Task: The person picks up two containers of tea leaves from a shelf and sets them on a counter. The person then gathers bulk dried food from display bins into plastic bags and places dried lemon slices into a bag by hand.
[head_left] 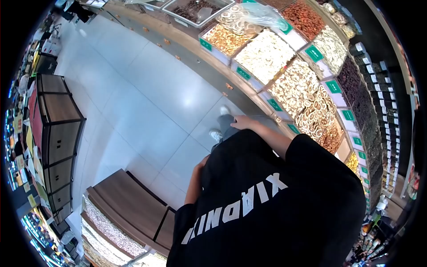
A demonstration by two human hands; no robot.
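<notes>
- Right hand (240, 123): centre of frame, fingers partly curled; grip contents cannot be determined.
- Left hand (203, 162): left of the shirt (275, 213), partly hidden; grip state cannot be determined.
- Pale slices (293, 82): upper right, near the right hand, untouched. Probably light, dry, brittle; cup from beneath, without squeezing.
- Labels (275, 104): print illegible.
</notes>
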